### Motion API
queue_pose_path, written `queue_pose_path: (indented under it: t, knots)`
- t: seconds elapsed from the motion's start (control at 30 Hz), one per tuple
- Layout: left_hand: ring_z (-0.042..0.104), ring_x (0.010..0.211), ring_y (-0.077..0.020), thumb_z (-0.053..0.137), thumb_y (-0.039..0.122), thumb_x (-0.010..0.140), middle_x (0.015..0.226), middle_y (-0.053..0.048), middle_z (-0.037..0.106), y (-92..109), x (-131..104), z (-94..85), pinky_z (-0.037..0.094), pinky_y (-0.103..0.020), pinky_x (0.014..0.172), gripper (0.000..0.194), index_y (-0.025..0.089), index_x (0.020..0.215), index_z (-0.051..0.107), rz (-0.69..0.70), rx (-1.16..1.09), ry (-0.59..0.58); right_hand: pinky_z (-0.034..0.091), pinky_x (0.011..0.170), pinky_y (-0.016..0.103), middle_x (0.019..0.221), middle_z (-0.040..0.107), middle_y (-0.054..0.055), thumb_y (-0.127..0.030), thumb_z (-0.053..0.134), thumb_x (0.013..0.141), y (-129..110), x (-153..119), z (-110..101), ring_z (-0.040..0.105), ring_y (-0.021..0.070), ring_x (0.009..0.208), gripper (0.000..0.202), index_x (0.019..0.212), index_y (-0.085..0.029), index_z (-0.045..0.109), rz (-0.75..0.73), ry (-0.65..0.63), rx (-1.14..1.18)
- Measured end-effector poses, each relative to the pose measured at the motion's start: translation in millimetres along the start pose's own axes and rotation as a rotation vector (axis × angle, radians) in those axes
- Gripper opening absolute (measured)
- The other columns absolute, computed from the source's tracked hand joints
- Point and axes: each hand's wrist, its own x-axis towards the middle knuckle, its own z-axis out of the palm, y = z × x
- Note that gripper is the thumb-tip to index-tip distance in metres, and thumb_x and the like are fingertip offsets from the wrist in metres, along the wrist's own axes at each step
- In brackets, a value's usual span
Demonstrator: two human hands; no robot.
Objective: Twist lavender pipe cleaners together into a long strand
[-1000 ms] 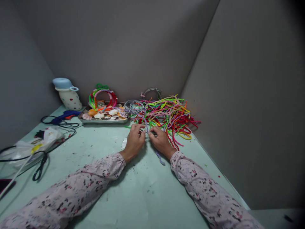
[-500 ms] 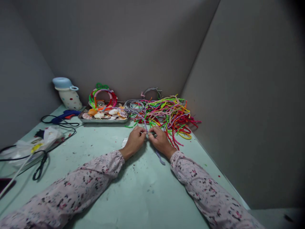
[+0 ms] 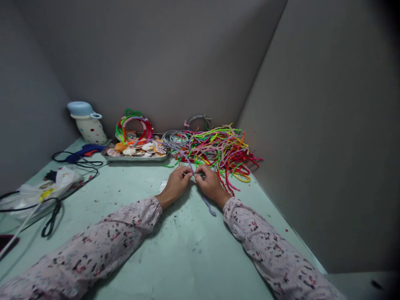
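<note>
Between my two hands runs a light purple pipe cleaner [image 3: 209,206], with one end hanging down below the right palm and another stretch rising toward the pile behind. My left hand [image 3: 178,182] pinches it with thumb and forefinger. Close beside it, my right hand [image 3: 210,183] pinches the same pipe cleaner, the fingertips of both hands nearly touching. The exact spot where they grip is partly hidden by the fingers. Just beyond the hands lies a tangled pile of colourful pipe cleaners [image 3: 225,146].
A metal tray [image 3: 137,159] of seashells [image 3: 129,151] stands at the back, with colourful rings [image 3: 150,129] on it. Silver wire coils [image 3: 175,137] lie to its right. On the left are a bottle [image 3: 90,129], a blue glue gun [image 3: 90,149], black cables [image 3: 53,216] and a plastic bag [image 3: 67,177].
Both hands keep their pinch on the purple pipe cleaner in almost the same place. The whole view has shifted very slightly.
</note>
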Motion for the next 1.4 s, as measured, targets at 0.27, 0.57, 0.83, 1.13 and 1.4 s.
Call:
queue_pose_path:
  t: [0.27,0.57,0.83,1.13,1.4]
  knots:
    - [0.057,0.083,-0.0162,0.055,0.017,0.078,0.086,-0.003,0.063,-3.2,-0.4,1.3,0.044,-0.028,0.077,0.011,0.017,0.085,0.065,0.009,-0.052,0.009,0.042,0.074,0.029,0.083,0.061,0.002,-0.017,0.053,0.079,-1.9,0.1,-1.0,0.056,0.0174,0.081,0.008,0.085,-0.019,0.057,0.028,0.017,0.052]
    - [0.056,0.08,-0.0154,0.056,0.017,0.077,0.082,-0.002,0.061,1.4,-0.1,-1.1,0.043,-0.027,0.073,0.009,0.017,0.079,0.064,0.028,-0.056,0.029,0.043,0.071,0.027,0.082,0.06,0.001,-0.019,0.052,0.079,-4.5,-0.1,-2.0,0.056,0.016,0.078,0.007,0.084,-0.019,0.057,0.063,0.008,0.115]
    - [0.057,0.083,-0.0155,0.056,0.019,0.078,0.088,-0.003,0.063,0.7,-1.2,-0.6,0.045,-0.026,0.074,0.011,0.018,0.085,0.066,0.06,-0.074,0.028,0.044,0.072,0.028,0.082,0.062,0.001,-0.022,0.053,0.078,-6.8,0.4,-2.9,0.056,0.0161,0.077,0.009,0.085,-0.019,0.058,0.146,0.024,0.196]
    - [0.056,0.081,-0.0154,0.056,0.014,0.077,0.083,-0.002,0.061,5.3,-1.8,-2.2,0.044,-0.027,0.075,0.01,0.018,0.08,0.065,0.065,-0.046,0.035,0.044,0.074,0.029,0.086,0.064,0.002,-0.021,0.053,0.079,-6.1,0.1,-3.0,0.058,0.0166,0.079,0.014,0.089,-0.018,0.062,0.155,0.004,0.227]
    - [0.056,0.079,-0.0148,0.055,0.015,0.079,0.081,-0.002,0.061,3.8,-1.3,-2.2,0.044,-0.027,0.074,0.01,0.018,0.08,0.064,0.071,-0.046,0.015,0.043,0.073,0.028,0.085,0.064,0.002,-0.023,0.052,0.081,-4.5,0.3,-4.1,0.057,0.0163,0.08,0.015,0.089,-0.017,0.064,0.145,-0.027,0.236]
